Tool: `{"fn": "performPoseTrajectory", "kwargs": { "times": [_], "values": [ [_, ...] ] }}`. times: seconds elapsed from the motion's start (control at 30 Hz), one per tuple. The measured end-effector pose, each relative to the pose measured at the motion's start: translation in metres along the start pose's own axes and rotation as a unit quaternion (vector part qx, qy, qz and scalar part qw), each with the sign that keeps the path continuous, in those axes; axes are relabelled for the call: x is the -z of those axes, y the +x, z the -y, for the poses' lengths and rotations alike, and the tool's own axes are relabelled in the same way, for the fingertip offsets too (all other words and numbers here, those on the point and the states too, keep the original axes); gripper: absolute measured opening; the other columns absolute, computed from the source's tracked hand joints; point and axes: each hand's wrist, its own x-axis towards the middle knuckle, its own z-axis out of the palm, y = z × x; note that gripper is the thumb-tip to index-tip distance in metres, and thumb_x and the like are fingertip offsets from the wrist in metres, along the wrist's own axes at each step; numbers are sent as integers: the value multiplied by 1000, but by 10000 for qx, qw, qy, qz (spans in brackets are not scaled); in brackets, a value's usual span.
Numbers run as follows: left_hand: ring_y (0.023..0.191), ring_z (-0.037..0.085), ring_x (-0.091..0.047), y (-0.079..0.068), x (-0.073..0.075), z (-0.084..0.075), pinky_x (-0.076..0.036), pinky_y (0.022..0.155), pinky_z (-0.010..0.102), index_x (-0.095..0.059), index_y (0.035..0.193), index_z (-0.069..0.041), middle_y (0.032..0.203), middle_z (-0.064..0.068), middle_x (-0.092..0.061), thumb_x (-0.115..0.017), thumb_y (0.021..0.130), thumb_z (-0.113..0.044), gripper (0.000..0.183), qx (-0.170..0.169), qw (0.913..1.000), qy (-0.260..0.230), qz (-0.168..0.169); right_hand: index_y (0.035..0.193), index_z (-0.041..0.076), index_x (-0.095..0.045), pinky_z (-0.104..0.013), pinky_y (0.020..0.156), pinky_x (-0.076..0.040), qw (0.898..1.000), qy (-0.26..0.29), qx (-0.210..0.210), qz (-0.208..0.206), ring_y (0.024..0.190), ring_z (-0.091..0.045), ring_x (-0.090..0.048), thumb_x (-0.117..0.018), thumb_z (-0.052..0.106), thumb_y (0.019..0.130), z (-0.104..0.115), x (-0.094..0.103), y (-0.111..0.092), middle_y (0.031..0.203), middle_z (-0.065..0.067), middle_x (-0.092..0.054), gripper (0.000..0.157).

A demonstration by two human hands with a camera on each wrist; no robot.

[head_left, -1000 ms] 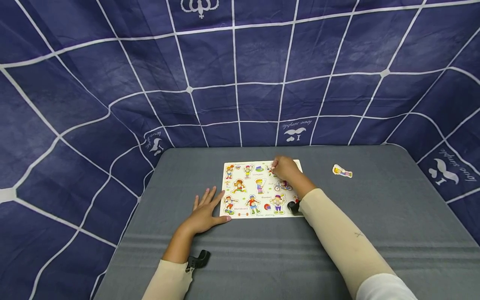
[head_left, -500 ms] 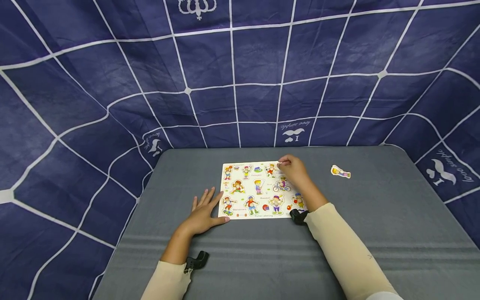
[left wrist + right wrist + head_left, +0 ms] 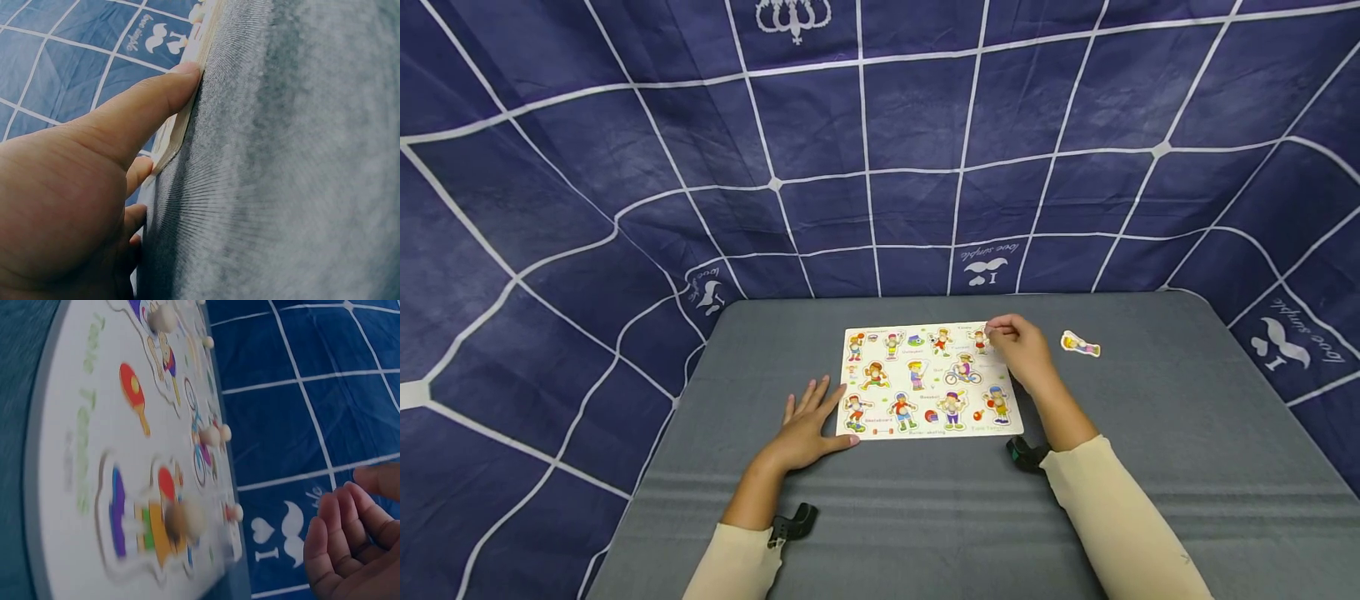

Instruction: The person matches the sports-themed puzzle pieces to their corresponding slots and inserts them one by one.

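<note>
A white wooden peg puzzle board [image 3: 936,375], printed with children playing sports, lies on the grey table. My left hand [image 3: 805,429] is spread at its left edge, with the thumb and a fingertip touching the board's side in the left wrist view. My right hand [image 3: 1021,346] is over the board's top right corner, beside a piece in a red top. In the right wrist view its loosely bent fingers [image 3: 350,519] hold nothing. A loose puzzle piece of a blond figure [image 3: 1081,343] lies to the right of that hand.
Knobbed pieces sit in the board, among them the table tennis player [image 3: 997,406] and the cyclist [image 3: 963,370]. Blue cloth [image 3: 917,208] with white lines hangs behind the grey table [image 3: 910,517] and at its sides. A small black camera [image 3: 797,522] sits at the left wrist.
My right hand has moved right, off the football player piece, to the board's top right corner, uncovering the pieces there. My left hand has stayed at the left edge.
</note>
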Motion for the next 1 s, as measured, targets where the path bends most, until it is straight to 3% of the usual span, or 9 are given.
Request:
{"fn": "performPoseTrajectory", "kwargs": {
  "times": [0.27,0.5,0.77,0.9,1.0],
  "values": [
    [159,38,2,0,0,1,8,122,68,-24,163,-23,172,14,-7,-75,85,-56,98,-38,10000,-26,-17,117,0,-68,-12,70,-49,9996,202,27,-190,85,-12,-66,-65,24,100,-9,22,-6,100,-9,-66,30],
    [159,38,1,1,-1,2,9,122,68,-24,163,-23,171,14,-8,-75,85,-57,99,-72,10000,-9,-29,120,-2,-67,-11,72,-51,9963,681,7,-517,82,-4,-65,-65,26,99,-19,42,-10,89,12,-66,35],
    [159,36,3,-1,0,2,9,122,66,-23,163,-25,172,12,-6,-74,85,-58,99,-6,10000,42,39,125,-9,-62,-13,72,-52,9937,867,-205,-681,79,2,-60,-62,16,100,-31,67,-8,91,11,-67,35],
    [159,37,2,0,0,2,8,122,67,-24,163,-24,172,12,-7,-74,85,-57,98,-14,10000,45,24,126,-8,-62,-13,71,-53,9949,623,-297,-729,79,3,-62,-62,17,100,-44,83,-4,88,16,-65,36],
    [159,38,1,0,0,2,7,122,67,-26,162,-23,171,13,-8,-75,85,-57,98,-32,10000,28,-22,122,-6,-63,-10,66,-50,9972,20,-201,-713,74,9,-59,-63,21,100,-55,94,0,88,16,-64,35]
  ]
}}
